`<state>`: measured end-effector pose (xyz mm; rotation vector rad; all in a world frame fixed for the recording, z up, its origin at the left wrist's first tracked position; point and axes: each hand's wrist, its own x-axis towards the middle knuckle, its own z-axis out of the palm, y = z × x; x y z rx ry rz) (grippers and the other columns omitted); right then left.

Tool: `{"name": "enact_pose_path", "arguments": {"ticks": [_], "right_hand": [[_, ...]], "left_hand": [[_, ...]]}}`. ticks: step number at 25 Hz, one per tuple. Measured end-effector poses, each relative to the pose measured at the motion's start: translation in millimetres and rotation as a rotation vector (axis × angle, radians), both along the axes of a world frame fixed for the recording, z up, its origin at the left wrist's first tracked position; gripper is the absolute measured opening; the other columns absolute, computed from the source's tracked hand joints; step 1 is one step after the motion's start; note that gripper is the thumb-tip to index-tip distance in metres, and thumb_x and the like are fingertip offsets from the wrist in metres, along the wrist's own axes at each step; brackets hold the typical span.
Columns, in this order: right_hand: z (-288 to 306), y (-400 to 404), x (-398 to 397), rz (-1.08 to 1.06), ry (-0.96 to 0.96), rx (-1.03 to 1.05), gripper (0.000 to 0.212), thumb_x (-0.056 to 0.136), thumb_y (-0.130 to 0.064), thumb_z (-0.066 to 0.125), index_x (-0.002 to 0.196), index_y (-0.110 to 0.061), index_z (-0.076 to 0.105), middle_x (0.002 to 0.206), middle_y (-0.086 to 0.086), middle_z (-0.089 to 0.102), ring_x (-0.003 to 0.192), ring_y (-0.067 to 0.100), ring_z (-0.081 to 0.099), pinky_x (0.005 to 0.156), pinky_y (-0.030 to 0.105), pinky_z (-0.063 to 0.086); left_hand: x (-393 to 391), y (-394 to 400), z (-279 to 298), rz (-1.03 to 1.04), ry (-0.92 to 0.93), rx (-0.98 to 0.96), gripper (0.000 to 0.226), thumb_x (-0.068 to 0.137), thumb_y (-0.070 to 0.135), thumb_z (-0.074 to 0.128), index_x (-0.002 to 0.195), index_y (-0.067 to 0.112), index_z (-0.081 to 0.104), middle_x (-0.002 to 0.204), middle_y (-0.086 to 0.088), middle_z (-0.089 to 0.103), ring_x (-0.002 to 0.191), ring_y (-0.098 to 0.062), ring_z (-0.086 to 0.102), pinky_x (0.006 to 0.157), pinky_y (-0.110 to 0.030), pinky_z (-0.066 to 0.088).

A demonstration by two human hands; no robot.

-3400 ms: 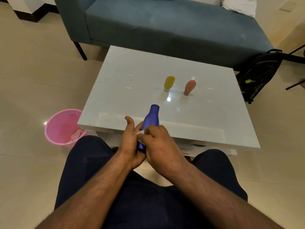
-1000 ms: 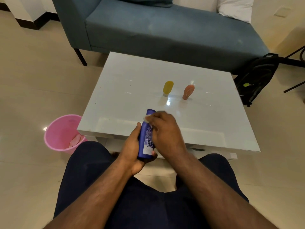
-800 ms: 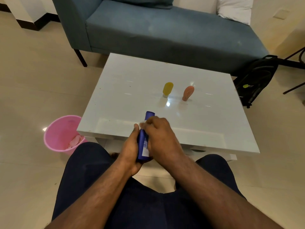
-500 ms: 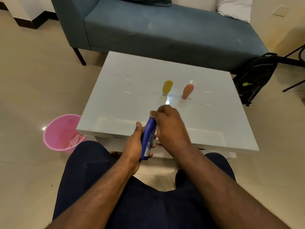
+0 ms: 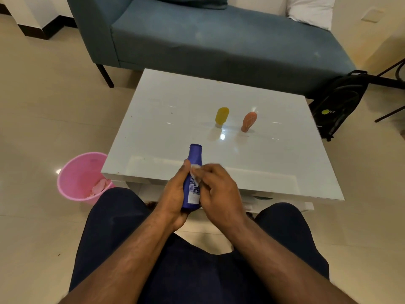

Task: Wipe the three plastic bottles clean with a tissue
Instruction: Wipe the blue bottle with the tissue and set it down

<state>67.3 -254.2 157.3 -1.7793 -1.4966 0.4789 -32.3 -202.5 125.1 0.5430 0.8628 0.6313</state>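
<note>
White table before us: our left hand grips blue bottle, right hand pinches tissue against it. Yellow bottle, orange bottle stand mid-table, seemingly unwiped.

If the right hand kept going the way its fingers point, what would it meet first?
The right hand, pinching the tissue, points left at the blue bottle, already touching it. Behind that sits the left hand.

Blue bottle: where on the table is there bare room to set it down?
Bare table left of the yellow bottle, and the front strip right of the hands. The orange bottle stands close beside the yellow, so there it is tight.
</note>
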Motion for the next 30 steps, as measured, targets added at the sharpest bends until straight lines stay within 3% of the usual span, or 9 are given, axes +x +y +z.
{"name": "enact_pose_path", "arguments": {"ticks": [3,6,8,13,17,21,24,30], "right_hand": [[-6.7,8.7,11.0,-0.011,-0.089,0.034,0.023,0.096,-0.024,0.054,0.111,-0.015,0.068,0.102,-0.004,0.060,0.089,0.005,0.057,0.079,0.011,0.046],[2.9,30.3,24.6,-0.094,-0.084,0.051,0.022,0.095,-0.022,0.056,0.112,-0.014,0.068,0.104,0.000,0.062,0.089,0.004,0.056,0.078,0.004,0.041],[3.1,28.2,20.2,-0.078,-0.047,0.059,0.024,0.094,-0.021,0.056,0.115,-0.015,0.066,0.107,-0.001,0.061,0.090,0.003,0.055,0.078,0.002,0.041],[-13.3,-14.2,0.1,0.013,-0.072,0.064,0.026,0.092,-0.016,0.060,0.118,-0.016,0.065,0.103,-0.001,0.058,0.093,0.009,0.059,0.080,0.017,0.052],[-8.2,-8.8,4.2,-0.005,-0.005,0.061,0.023,0.092,-0.016,0.059,0.113,-0.015,0.068,0.103,-0.003,0.058,0.092,0.005,0.057,0.080,0.011,0.048],[6.8,29.6,19.6,-0.114,0.025,-0.010,0.023,0.093,-0.022,0.057,0.112,-0.016,0.069,0.105,-0.002,0.063,0.088,0.000,0.054,0.081,0.007,0.043],[5.0,21.5,10.5,-0.074,0.029,0.025,0.022,0.093,-0.021,0.057,0.113,-0.017,0.068,0.103,-0.004,0.060,0.089,0.001,0.055,0.080,0.005,0.042],[-14.1,-6.7,2.4,0.038,-0.240,-0.004,0.027,0.091,-0.017,0.062,0.117,-0.014,0.065,0.104,0.000,0.060,0.095,0.013,0.054,0.081,0.024,0.052]], "left_hand": [[-1.5,2.3,0.3,-0.007,-0.051,-0.075,0.051,0.098,0.056,0.048,0.120,0.015,0.068,0.094,-0.012,0.073,0.079,-0.024,0.071,0.070,-0.039,0.058],[-1.6,0.6,3.6,-0.039,-0.096,-0.130,0.048,0.100,0.055,0.047,0.115,0.015,0.069,0.090,-0.011,0.072,0.071,-0.023,0.068,0.061,-0.036,0.056],[-2.9,0.2,3.6,-0.026,-0.119,-0.140,0.049,0.100,0.054,0.046,0.119,0.015,0.068,0.093,-0.011,0.073,0.075,-0.023,0.070,0.064,-0.037,0.059],[-7.3,9.1,-4.8,0.066,-0.124,-0.180,0.053,0.098,0.056,0.048,0.119,0.011,0.066,0.089,-0.009,0.071,0.075,-0.021,0.070,0.070,-0.037,0.060],[-3.5,8.6,-7.0,0.071,-0.095,-0.184,0.051,0.097,0.055,0.052,0.118,0.011,0.066,0.091,-0.009,0.070,0.077,-0.021,0.067,0.077,-0.038,0.054],[0.6,4.6,-4.4,0.068,0.000,-0.106,0.043,0.096,0.054,0.056,0.116,0.016,0.066,0.090,-0.009,0.068,0.074,-0.020,0.063,0.069,-0.036,0.052],[-2.0,4.0,-4.6,0.081,-0.008,-0.106,0.047,0.096,0.054,0.055,0.121,0.015,0.065,0.091,-0.010,0.070,0.076,-0.020,0.067,0.071,-0.036,0.056],[-3.1,4.6,-0.4,0.051,-0.083,-0.188,0.050,0.098,0.054,0.052,0.116,0.011,0.067,0.089,-0.012,0.071,0.077,-0.022,0.071,0.071,-0.039,0.060]]}}
